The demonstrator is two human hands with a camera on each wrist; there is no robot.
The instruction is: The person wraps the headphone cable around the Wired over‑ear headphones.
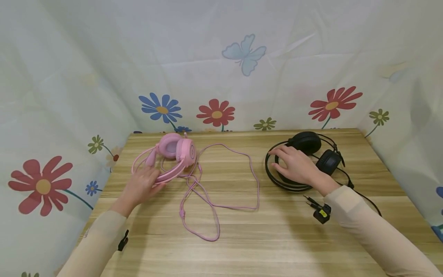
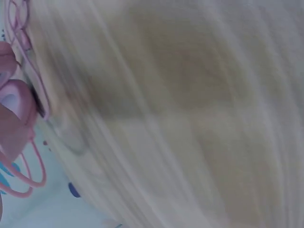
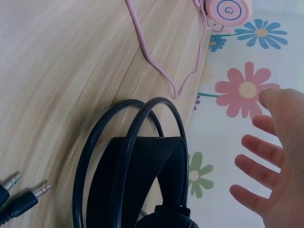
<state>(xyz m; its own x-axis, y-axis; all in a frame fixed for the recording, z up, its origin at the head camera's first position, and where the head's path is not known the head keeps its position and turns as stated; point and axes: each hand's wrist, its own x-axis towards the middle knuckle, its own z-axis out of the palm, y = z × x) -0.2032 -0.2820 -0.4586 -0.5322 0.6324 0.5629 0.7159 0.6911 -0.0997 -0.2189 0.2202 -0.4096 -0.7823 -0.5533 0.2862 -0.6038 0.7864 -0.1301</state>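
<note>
Pink headphones [image 1: 188, 152] with a thin pink cable [image 1: 257, 184] are at the left of the table, their ear cups toward the back. My left hand [image 1: 142, 186] grips their headband at the near side; its fingertips are partly hidden. Only part of the pink headphones [image 2: 21, 97] shows at the edge of the left wrist view. Black headphones [image 1: 328, 161] lie at the right, with a double black headband. Over that headband is my right hand [image 1: 297, 165], its fingers spread and holding nothing. In the right wrist view the right hand [image 3: 285, 156] stands apart from the black headband [image 3: 109, 175].
Black plugs with a yellow tag [image 1: 322, 213] lie near the right forearm. The pink cable loops over the middle of the wooden table [image 1: 242, 246]. A white curtain with printed flowers [image 1: 194, 46] hangs behind and along the sides.
</note>
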